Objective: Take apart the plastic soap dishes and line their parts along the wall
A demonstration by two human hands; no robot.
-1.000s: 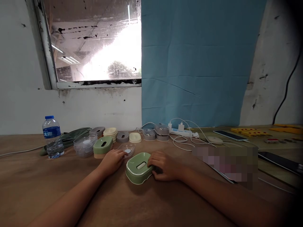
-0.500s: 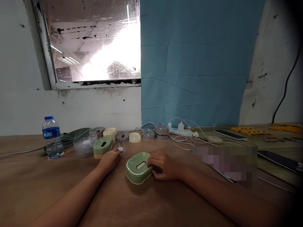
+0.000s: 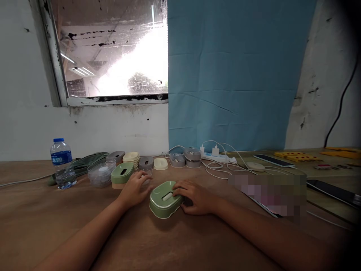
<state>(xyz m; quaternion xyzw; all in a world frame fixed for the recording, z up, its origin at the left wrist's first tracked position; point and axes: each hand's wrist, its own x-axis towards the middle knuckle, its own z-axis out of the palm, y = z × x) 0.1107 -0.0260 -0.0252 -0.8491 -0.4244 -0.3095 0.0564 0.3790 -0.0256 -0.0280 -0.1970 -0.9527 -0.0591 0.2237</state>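
My right hand grips the right end of a green oval plastic cover with a wavy lower edge. A pale piece shows in the slot on its top. The cover is slightly tilted, and I cannot tell whether it touches the table. To its left, my left hand has its fingers apart and holds nothing. Behind those fingers lies a clear plastic lid, mostly hidden by the hand. Just left of that hand stands another green slotted box.
Clear oval containers are stacked beside a water bottle at left. Cream trays and grey boxes line the back near a power strip with white cables. Phones lie at right.
My left hand has come off the clear lid and moved slightly toward the green cover, its fingers spreading. My right hand keeps its hold, with the fingers shifted a little over the cover's top.
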